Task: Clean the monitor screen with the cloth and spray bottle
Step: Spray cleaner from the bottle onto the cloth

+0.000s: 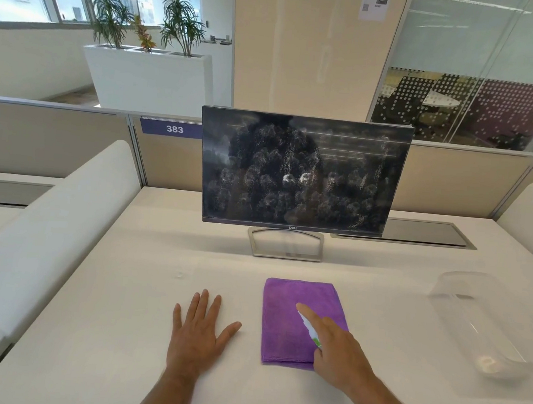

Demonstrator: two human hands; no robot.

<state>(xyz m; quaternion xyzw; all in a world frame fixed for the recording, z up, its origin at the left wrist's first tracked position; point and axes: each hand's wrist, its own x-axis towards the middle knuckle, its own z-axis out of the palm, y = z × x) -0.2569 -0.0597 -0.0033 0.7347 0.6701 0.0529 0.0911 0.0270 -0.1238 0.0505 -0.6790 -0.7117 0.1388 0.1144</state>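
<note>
Monitor (302, 172) stood upright at back of bench (124, 286), screen covered in spray droplets; purple cloth (291, 312) lay folded on bench in front of it; right hand (336, 350) hovered over cloth, grip curled round small spray bottle (310, 330), index finger extended; left hand (199, 333) lay flat on bench beside cloth, grip wide, holding nothing; clear plastic tub (488, 324) at right.

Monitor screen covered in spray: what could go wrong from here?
1. Droplets coat the black Dell monitor screen; they could run into the bottom bezel before wiping starts.
2. The right hand holds the small white spray bottle above the folded purple microfibre cloth; another spray might overwet the screen.
</note>
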